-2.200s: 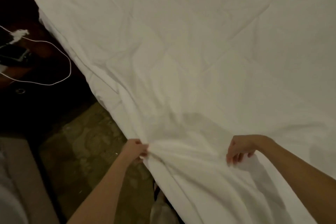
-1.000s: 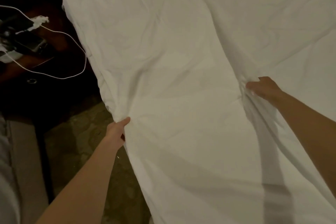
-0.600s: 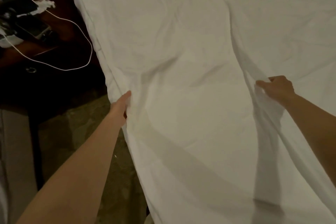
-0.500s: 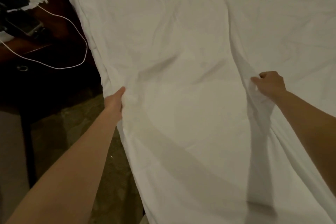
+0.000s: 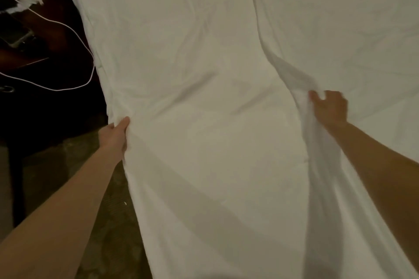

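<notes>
A wide white sheet [image 5: 204, 88] lies spread over the bed and fills most of the view. My left hand [image 5: 114, 136] grips its left edge, thumb on top and fingers hidden under the cloth. My right hand [image 5: 330, 108] pinches a raised fold of the sheet further right, with bunched cloth running down from it toward me. Between my two hands the sheet is stretched into a lifted band with soft creases.
A dark wooden bedside table [image 5: 34, 56] stands at the left with a white cable [image 5: 74, 84] looping over it, a phone [image 5: 15, 36] and a crumpled white tissue [image 5: 25, 3]. Patterned carpet [image 5: 106, 229] shows beside the bed.
Both hands moved up the bed from its lower edge, still holding the sheet, and spread wider apart. In the last half second they dropped back slightly toward me.
</notes>
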`<state>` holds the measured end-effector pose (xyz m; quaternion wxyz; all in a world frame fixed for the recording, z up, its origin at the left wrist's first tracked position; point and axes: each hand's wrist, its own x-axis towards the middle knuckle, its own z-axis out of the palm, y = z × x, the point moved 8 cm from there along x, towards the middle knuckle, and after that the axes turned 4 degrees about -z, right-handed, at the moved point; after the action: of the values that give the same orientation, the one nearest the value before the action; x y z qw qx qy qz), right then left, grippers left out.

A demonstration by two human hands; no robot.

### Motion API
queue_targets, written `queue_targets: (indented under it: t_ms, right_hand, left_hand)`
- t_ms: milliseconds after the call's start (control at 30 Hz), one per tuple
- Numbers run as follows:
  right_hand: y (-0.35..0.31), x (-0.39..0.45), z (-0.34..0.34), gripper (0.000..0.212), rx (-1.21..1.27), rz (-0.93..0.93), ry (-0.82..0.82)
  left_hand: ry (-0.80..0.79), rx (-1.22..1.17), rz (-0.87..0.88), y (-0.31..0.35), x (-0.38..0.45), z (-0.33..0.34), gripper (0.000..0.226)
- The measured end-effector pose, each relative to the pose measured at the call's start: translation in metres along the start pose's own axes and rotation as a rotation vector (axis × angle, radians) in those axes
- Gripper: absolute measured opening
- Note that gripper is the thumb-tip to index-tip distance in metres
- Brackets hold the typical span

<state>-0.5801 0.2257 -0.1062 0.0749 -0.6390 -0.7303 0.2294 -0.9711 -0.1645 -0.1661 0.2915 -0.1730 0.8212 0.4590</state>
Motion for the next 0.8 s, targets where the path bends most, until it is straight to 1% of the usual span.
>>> queue_targets:
  t_ms: [67, 100, 200, 267, 300, 333, 400, 433, 467, 533, 633, 700, 733, 767, 800]
  right_hand:
    - [0.018, 0.014, -0.021, 0.051, -0.050, 0.036, 0.052]
    - [0.024, 0.019, -0.025, 0.048, -0.099, 0.027, 0.046]
    - [0.023, 0.023, -0.010, 0.034, -0.292, 0.032, 0.017]
    - [0.016, 0.018, 0.013, 0.043, -0.321, 0.098, 0.007]
    - [0.005, 0.013, 0.026, 0.048, -0.282, 0.080, 0.008]
    - [-0.013, 0.006, 0.042, 0.056, -0.249, -0.014, -0.001]
    - [-0.066, -0.022, 0.085, 0.071, -0.283, -0.329, -0.074]
    - [-0.095, -0.045, 0.111, 0.079, -0.307, -0.461, -0.146]
    - [-0.122, -0.074, 0.138, 0.086, -0.313, -0.545, -0.234]
    - [-0.167, -0.135, 0.184, 0.090, -0.281, -0.640, -0.362]
    - [-0.224, -0.224, 0.225, 0.083, -0.248, -0.787, -0.471]
    - [-0.243, -0.272, 0.246, 0.074, -0.293, -0.902, -0.562]
    - [-0.247, -0.292, 0.250, 0.075, -0.313, -0.942, -0.592]
    - [-0.250, -0.306, 0.252, 0.077, -0.341, -0.975, -0.605]
    - [-0.248, -0.318, 0.255, 0.078, -0.375, -1.006, -0.618]
  left_hand:
    - [0.050, 0.049, 0.025, -0.003, 0.002, -0.008, 0.042]
    - [0.069, 0.094, 0.034, -0.006, 0.002, -0.012, 0.038]
    - [0.029, 0.161, 0.002, -0.012, 0.005, -0.017, 0.036]
    - [-0.026, 0.091, -0.096, -0.013, 0.009, -0.017, 0.044]
    - [-0.052, 0.040, -0.132, -0.008, 0.010, -0.016, 0.047]
    - [-0.080, -0.010, -0.151, -0.002, 0.009, -0.013, 0.050]
    - [-0.130, -0.069, -0.143, 0.013, 0.011, 0.000, 0.052]
    - [-0.137, -0.083, -0.131, 0.020, 0.009, 0.006, 0.052]
    - [-0.125, -0.088, -0.111, 0.026, 0.007, 0.011, 0.051]
    - [-0.112, -0.063, -0.065, 0.031, 0.008, 0.017, 0.048]
    - [-0.051, 0.036, 0.023, 0.043, 0.017, 0.002, 0.040]
    - [-0.015, 0.057, 0.070, 0.054, 0.026, -0.011, 0.017]
    - [0.010, 0.046, 0.085, 0.057, 0.030, -0.017, 0.009]
    - [0.017, 0.028, 0.089, 0.056, 0.034, -0.020, 0.012]
    - [-0.010, -0.003, 0.072, 0.050, 0.037, -0.020, 0.010]
